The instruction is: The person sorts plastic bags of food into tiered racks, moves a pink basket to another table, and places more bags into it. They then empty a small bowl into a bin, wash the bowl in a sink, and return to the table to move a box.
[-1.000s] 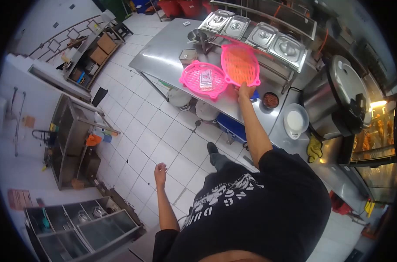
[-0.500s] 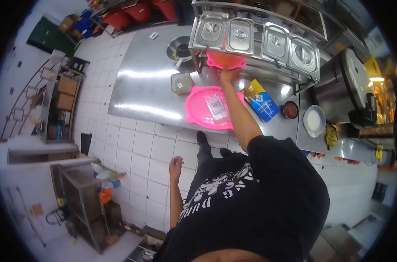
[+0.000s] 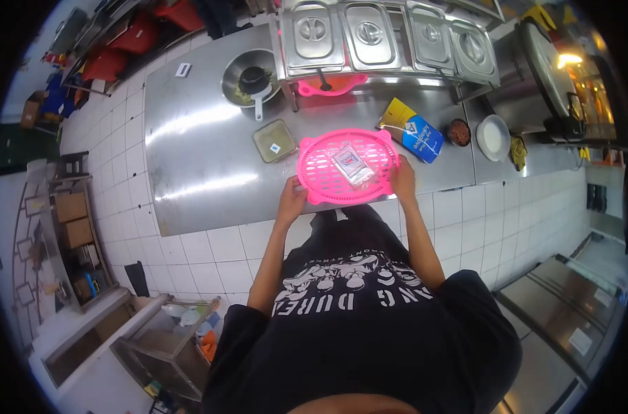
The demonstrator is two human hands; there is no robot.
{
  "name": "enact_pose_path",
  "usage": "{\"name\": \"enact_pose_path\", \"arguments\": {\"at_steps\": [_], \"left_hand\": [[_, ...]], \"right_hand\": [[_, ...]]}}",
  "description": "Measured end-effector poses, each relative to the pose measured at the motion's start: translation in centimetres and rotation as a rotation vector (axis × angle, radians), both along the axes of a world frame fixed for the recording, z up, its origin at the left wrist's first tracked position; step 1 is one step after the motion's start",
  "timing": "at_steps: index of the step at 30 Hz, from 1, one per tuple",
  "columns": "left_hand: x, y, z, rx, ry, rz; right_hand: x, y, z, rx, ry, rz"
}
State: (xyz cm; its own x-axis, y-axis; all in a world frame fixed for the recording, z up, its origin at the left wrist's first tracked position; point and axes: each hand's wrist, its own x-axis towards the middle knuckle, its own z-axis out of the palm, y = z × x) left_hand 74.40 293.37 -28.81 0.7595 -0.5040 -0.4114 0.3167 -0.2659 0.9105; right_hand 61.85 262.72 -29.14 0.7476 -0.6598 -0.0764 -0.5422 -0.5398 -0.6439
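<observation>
Head view: basket (image 3: 319, 168) lies between left grip (image 3: 292, 199) and right grip (image 3: 404, 182).

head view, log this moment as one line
left hand: at left rim of pink basket | right hand: at right rim | packet: in basket

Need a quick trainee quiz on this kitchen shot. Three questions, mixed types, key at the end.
1. Open: What lies in the pink basket that sits between the left hand and the right hand?
2. True or false: The blue-and-yellow bag lies to the left of that basket.
3. Count: How many metal lids show in the raised row at the back of the table?

Key:
1. A clear packet with a printed label.
2. False; it lies to the right.
3. Four.
</observation>
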Motion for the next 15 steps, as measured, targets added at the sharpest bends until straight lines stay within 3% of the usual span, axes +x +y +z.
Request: {"name": "enact_pose_path", "arguments": {"at_steps": [1,4,5,8,13,15], "left_hand": [[0.2,0.3,-0.6,-0.019,0.008,-0.018],[0.8,0.4,0.5,-0.073,0.122,-0.137],[1.2,-0.4,1.6,-0.077,0.136,-0.165],[3.4,-3.7,6.0,-0.189,0.123,-0.312],[5.5,-7.9,7.8,-0.281,-0.083,-0.174],[6.3,-7.2,8.5,0.049,-0.373,-0.077]], "right_hand": [[-1.2,-0.5,0.4,0.002,0.004,-0.024],[-4.8,-0.5,4.6,0.484,-0.002,-0.17],[-6.3,-0.6,6.1,0.478,0.002,-0.201],[-9.4,-1.4,9.7,0.812,-0.125,-0.376],[-7.3,-3.9,8.4,0.687,-0.35,-0.634],[-5.0,-5.2,5.1,0.569,-0.556,-0.79]]}}
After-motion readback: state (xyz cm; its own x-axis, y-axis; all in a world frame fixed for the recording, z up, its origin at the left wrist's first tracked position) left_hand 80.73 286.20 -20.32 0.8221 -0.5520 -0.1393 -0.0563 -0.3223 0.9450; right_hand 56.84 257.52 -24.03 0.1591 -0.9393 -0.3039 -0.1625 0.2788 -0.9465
